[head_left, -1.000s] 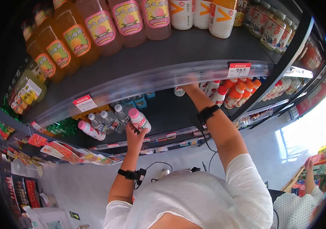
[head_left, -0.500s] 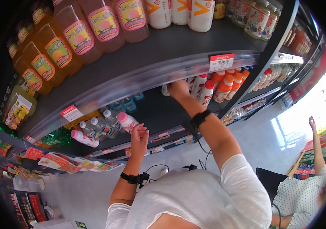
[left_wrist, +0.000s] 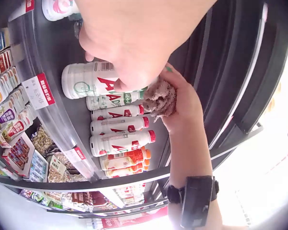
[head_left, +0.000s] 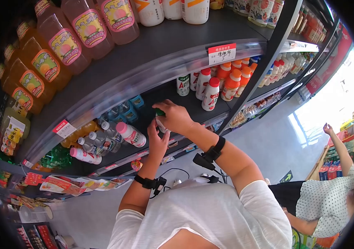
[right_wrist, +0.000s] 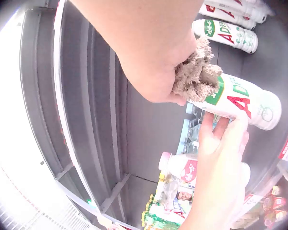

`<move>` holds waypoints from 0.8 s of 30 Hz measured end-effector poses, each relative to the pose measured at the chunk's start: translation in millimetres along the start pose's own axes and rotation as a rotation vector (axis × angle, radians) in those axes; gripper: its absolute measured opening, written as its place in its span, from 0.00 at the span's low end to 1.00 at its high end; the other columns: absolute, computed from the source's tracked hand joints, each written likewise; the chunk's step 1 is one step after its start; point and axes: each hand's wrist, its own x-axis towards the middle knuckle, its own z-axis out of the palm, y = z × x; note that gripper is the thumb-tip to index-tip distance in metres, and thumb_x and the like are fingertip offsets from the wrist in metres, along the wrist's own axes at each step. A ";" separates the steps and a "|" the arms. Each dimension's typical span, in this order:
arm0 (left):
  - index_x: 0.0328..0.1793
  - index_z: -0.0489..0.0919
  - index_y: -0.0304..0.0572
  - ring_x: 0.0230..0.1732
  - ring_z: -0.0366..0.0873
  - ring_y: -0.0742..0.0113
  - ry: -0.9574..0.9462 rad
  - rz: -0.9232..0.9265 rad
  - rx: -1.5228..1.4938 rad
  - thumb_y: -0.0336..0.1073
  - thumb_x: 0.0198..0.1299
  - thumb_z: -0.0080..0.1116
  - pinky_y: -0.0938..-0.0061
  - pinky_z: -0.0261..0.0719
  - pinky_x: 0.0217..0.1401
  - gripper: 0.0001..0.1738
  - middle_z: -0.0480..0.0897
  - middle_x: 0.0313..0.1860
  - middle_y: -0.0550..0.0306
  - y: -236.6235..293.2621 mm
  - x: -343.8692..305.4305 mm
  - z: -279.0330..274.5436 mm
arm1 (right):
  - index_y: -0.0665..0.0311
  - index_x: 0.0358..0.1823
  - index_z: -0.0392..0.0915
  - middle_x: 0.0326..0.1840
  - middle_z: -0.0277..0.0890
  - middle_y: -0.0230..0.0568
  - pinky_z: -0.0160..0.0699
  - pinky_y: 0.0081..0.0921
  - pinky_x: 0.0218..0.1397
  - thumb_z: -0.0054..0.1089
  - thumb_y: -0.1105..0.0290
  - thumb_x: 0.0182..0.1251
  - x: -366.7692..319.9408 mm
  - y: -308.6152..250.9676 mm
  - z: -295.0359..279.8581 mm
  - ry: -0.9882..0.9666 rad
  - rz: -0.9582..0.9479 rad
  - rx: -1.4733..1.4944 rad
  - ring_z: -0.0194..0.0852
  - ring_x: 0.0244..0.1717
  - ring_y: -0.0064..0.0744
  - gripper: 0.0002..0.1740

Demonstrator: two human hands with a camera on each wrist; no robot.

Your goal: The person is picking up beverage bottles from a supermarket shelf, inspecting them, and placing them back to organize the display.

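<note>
Between my hands is a white milk drink bottle (right_wrist: 237,100) with red "AD" lettering and green on its label. My left hand (head_left: 157,143) grips its body from below. At the cap end my right hand (head_left: 176,119) holds a shaggy brown cloth (right_wrist: 197,76), bunched against the bottle's top. A bit of green cap shows under the right fingers in the head view. Left of the hands, a pink-capped bottle (head_left: 131,135) stands at the shelf front. Similar bottles with a green label (head_left: 183,85) and red caps (head_left: 211,94) stand at right.
Clear-capped water bottles (head_left: 110,130) and blue-labelled bottles (head_left: 127,111) fill the left of this shelf. Orange-capped bottles (head_left: 231,85) stand near the right upright. The upper shelf edge (head_left: 144,83) overhangs, with large juice bottles above. Another person (head_left: 330,199) stands at right.
My left hand has let go of the pink-capped bottle, which stays on the shelf. My right hand has come back from deep in the shelf, and both hands now meet on the green-labelled bottle.
</note>
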 end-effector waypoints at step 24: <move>0.78 0.48 0.28 0.76 0.56 0.42 0.117 -0.130 0.062 0.30 0.59 0.60 0.62 0.51 0.79 0.45 0.58 0.74 0.33 -8.2 -42.1 -56.3 | 0.59 0.66 0.71 0.51 0.79 0.50 0.83 0.33 0.41 0.66 0.61 0.59 27.9 -29.5 61.1 -0.160 -0.235 0.250 0.84 0.40 0.39 0.33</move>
